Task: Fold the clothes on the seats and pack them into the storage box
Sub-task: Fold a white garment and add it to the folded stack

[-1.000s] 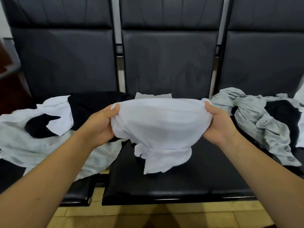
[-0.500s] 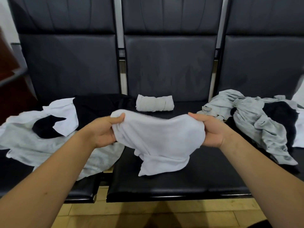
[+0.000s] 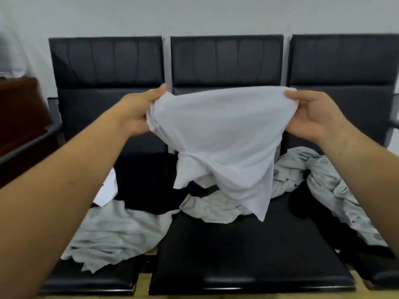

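I hold a white garment [image 3: 218,134] up in the air in front of the middle seat's backrest. My left hand [image 3: 138,113] grips its bunched left edge. My right hand [image 3: 313,117] pinches its right top edge. The cloth hangs down in loose folds, its lowest corner over the middle seat [image 3: 248,255]. A light grey garment [image 3: 112,231] lies spread across the left seat, and another grey garment [image 3: 336,190] is heaped on the right seat. The storage box is not in view.
Three black padded seats stand in a row against a white wall [image 3: 194,16]. Black clothing [image 3: 146,182] lies on the left seat behind the grey piece. A dark wooden cabinet [image 3: 19,117] stands at the far left.
Both hands have lifted the white garment from just above the middle seat up to backrest height and spread it wider. My view has tilted upward, showing the wall.
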Action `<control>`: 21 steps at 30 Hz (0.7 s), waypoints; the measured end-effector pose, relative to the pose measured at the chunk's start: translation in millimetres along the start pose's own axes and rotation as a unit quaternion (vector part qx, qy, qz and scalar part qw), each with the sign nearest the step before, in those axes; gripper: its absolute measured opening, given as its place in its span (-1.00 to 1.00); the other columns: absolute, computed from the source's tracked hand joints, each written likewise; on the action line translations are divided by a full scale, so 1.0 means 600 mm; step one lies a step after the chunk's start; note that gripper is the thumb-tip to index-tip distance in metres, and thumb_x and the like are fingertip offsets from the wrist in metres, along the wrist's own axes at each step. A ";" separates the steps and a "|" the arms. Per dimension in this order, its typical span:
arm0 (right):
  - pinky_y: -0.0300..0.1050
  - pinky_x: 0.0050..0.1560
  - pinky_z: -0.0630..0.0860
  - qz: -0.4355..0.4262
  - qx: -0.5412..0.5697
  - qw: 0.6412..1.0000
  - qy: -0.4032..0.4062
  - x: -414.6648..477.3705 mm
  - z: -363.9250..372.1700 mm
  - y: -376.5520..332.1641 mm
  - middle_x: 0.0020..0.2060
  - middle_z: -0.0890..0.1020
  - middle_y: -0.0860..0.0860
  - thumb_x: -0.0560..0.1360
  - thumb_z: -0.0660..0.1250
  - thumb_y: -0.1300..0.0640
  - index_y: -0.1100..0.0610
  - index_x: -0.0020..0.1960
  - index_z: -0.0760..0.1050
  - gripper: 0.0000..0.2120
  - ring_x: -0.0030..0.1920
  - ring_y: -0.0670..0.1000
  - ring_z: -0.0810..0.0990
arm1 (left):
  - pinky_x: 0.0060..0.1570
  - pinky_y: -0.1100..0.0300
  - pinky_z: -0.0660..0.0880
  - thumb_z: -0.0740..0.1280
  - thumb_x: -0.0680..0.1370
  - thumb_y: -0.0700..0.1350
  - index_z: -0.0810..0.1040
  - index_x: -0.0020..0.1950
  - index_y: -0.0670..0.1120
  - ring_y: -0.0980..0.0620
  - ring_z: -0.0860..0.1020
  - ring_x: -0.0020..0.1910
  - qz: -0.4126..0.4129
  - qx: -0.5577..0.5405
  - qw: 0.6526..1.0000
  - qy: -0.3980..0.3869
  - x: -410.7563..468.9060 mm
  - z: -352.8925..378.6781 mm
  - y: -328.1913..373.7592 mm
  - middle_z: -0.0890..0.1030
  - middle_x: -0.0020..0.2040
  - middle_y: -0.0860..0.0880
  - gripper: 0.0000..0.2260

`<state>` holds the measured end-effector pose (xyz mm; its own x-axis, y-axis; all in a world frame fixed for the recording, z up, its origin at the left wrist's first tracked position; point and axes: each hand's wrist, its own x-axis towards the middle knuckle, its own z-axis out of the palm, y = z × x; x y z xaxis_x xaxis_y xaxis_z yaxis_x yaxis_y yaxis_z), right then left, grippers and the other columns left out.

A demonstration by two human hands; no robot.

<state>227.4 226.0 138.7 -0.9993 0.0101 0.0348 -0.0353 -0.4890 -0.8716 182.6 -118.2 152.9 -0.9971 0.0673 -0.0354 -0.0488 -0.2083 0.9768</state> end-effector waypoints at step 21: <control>-0.11 -0.24 0.66 0.015 -0.109 0.992 0.064 0.026 -0.052 -0.010 -0.04 0.64 0.08 0.58 0.28 0.36 0.11 0.00 0.48 -0.84 -0.14 0.03 0.70 | -0.11 -0.01 0.65 0.46 0.52 -0.02 0.64 0.05 -0.20 -0.10 0.68 -0.07 -0.099 0.152 0.980 0.084 0.007 -0.040 -0.001 0.71 0.00 -0.14 -0.74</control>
<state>212.0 256.3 129.1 -0.9924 0.1155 -0.0424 0.0071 -0.2902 -0.9570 177.1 -141.0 146.9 -0.9666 -0.0905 -0.2398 -0.2480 0.0948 0.9641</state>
